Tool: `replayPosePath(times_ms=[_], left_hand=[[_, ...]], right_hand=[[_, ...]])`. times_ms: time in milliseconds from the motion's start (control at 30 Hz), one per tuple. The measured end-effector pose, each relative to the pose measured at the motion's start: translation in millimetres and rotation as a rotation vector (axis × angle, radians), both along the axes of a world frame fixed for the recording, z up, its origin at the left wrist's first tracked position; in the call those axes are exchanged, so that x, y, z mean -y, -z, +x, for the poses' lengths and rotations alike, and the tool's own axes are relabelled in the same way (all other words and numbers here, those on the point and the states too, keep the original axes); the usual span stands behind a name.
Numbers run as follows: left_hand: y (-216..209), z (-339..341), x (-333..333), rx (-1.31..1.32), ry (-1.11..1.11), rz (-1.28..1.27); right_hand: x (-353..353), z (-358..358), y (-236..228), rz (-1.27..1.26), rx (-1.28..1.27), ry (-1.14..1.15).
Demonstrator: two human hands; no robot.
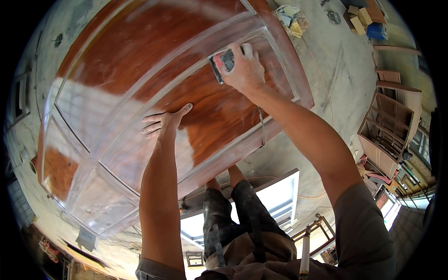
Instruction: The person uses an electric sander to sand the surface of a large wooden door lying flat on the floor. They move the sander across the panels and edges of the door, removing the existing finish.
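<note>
Panelled wooden door (pixel 205 135) lay face up in front of the person, above the concrete floor (pixel 322 60); its supports were hidden. The right hand (pixel 247 70) kept a firm grip on a palm-sized sander (pixel 218 70), whose pad appeared to bear on a reddish-brown panel toward the door's right end. The left grip was released: the left hand (pixel 164 122), fingers spread and holding nothing, appeared to rest on the surface, well apart from the tool. The principal hazard was judged to be pad contact with the pale moulding (pixel 282 60), since the sander sat near that border; an overlong stroke could round or gouge its edge. Tilting the pad or dwelling on one spot could score the panel, and pale dust and glare could conceal such a mark. A leftward sweep could reach the bare fingers. A thin hose or cord (pixel 264 135), looped over the near edge, could snag and jerk the tool if connected to it, which could not be confirmed. The door's long axis ran diagonally from lower left to upper right, one end pointing upper right, with a long edge beside the person's legs (pixel 236 175).
</note>
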State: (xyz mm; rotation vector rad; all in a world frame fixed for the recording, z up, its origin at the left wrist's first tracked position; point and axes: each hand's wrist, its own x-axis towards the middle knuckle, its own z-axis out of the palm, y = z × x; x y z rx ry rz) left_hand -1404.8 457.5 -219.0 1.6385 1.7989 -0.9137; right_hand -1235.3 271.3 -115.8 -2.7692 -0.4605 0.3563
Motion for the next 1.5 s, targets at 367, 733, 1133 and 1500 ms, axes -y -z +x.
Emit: replayPosePath(times_ms=[367, 733, 1133, 1500], left_hand=[[-6.4, 2.6, -2.2, -0.021, -0.026, -0.04], [-22.7, 14.9, 3.7, -0.059, 0.012, -0.059], [-20.1, 10.9, -1.6, 0.074, 0.021, -0.245], [1.2, 3.3, -3.4, 0.007, 0.061, -0.071]], right_hand=[[2.9, -5.2, 4.7, 0.063, -0.014, -0.031], [94.9, 84.8, 22.9, -0.049, 0.002, 0.309], [-7.0, -59.6, 3.9, 0.166, -0.053, 0.018], [121.7, 69.4, 15.3, -0.029, 0.064, 0.415]])
